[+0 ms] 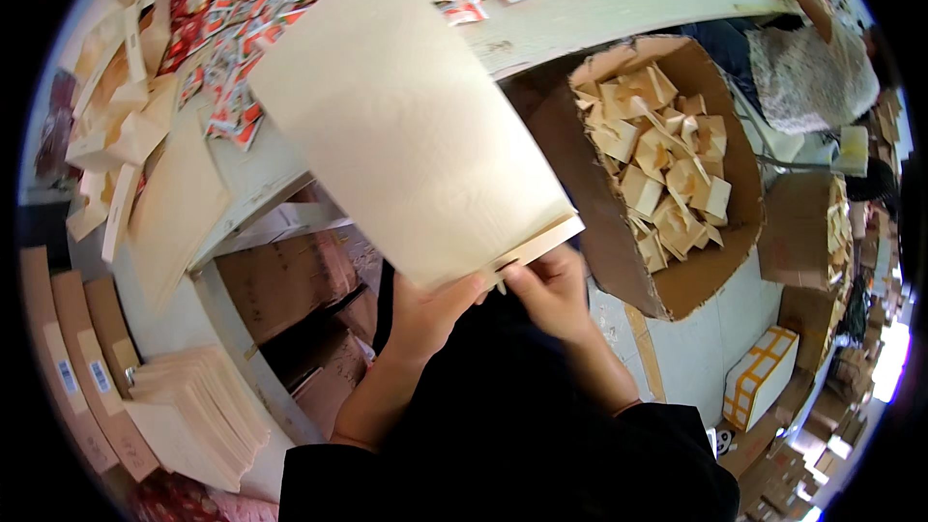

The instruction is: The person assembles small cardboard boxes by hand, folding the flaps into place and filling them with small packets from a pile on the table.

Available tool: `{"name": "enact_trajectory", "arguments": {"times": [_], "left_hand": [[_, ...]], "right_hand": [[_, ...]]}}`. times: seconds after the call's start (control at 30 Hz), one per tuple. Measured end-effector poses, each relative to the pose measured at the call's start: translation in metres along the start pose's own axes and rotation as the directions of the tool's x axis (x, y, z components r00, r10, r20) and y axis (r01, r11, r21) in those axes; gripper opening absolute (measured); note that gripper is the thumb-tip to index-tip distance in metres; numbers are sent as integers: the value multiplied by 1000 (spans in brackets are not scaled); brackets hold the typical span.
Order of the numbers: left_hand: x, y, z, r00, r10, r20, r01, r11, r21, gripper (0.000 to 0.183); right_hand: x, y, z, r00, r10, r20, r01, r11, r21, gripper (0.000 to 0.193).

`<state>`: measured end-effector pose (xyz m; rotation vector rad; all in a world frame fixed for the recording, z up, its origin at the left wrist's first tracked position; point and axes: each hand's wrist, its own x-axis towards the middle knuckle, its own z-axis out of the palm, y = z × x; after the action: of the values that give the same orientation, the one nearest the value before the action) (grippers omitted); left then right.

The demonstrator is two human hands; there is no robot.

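I hold a flat, pale tan paper bag (406, 121) up in front of me over the table edge. My left hand (425, 309) grips its lower edge from below, thumb on the near face. My right hand (551, 290) pinches the folded bottom strip at the bag's lower right corner. Both forearms, in black sleeves, come up from the lower edge of the view. The bag hides part of the table behind it.
A white table (619, 0) carries red-and-white sachets (242, 19) and folded tan bags (116, 116). A stack of flat bags (193, 416) lies lower left. An open cardboard box (677, 290) of folded tan pieces stands right. More cartons and another person (812, 68) are far right.
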<state>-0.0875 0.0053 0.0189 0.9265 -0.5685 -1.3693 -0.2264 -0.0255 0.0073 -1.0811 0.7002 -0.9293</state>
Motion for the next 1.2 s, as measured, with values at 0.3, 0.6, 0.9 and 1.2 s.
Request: {"name": "enact_trajectory", "arguments": {"times": [0.3,0.6,0.9,1.2], "left_hand": [[-3,-6,7,996,60,-61,-58,998,33,17],[0,-27,7,1000,4,16,-6,993,115,19],[20,4,-31,901,186,391,140,730,-669,65],[15,13,-69,924,5,381,225,799,-557,56]], "right_hand": [[-2,-2,-9,975,219,41,-222,972,75,9],[-3,11,-5,967,-105,-233,139,981,136,24],[1,6,-37,897,-102,-431,77,994,-75,13],[-6,14,-82,836,-243,-491,-10,890,-456,28]]}}
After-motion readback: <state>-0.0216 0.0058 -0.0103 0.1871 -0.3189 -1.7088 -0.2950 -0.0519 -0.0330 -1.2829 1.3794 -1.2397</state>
